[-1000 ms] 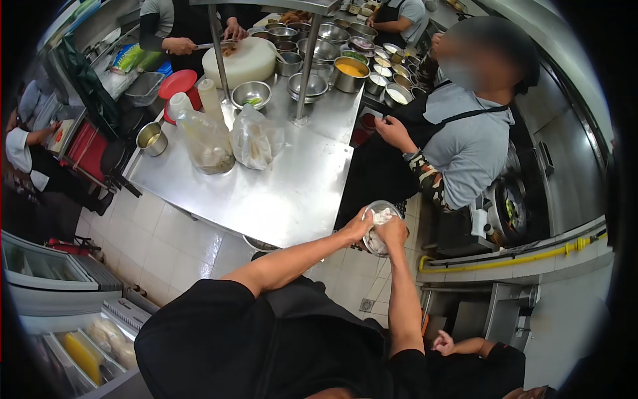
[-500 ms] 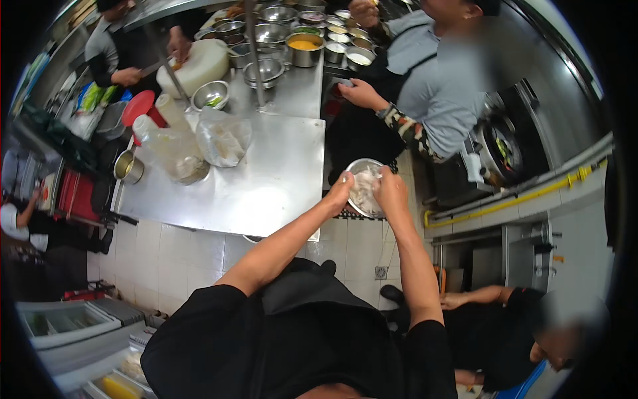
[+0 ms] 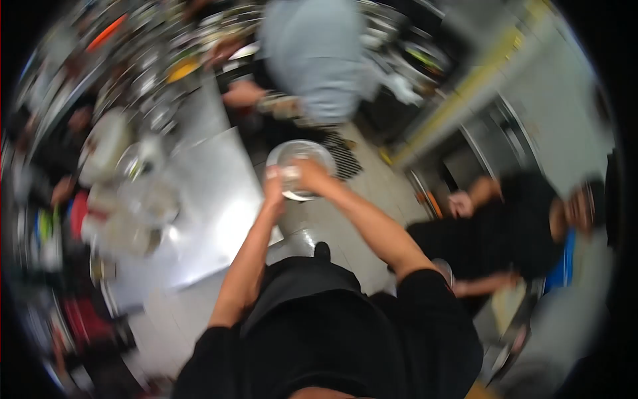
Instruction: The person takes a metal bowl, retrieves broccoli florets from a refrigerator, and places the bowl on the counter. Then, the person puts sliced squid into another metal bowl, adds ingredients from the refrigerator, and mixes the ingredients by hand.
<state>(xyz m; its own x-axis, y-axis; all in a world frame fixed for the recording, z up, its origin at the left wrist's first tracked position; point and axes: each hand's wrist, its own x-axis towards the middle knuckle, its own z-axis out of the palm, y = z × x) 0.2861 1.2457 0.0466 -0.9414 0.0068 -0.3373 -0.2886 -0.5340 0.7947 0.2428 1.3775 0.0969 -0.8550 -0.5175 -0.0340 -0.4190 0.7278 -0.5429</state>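
A round metal bowl (image 3: pixel 323 154) is held out in front of me, beyond the table's right edge. My left hand (image 3: pixel 274 186) grips its near left side, with the thumb over the rim. My right hand (image 3: pixel 311 174) reaches down inside it, its fingers smeared by motion. Pale, wet-looking pieces of food show dimly around those fingers; their kind is too blurred to make out.
The steel table (image 3: pixel 219 199) stands to the left, carrying clear plastic bags (image 3: pixel 149 199) and metal bowls. A co-worker in a grey shirt (image 3: pixel 312 60) stands just ahead. Another person in black (image 3: pixel 492 219) is at the right. A black floor mat (image 3: pixel 344 156) lies beyond the bowl.
My view has turned, so the table and people appear rotated and blurred. The bowl now shows further left and higher in the view. My right hand has moved from its right side deeper inside.
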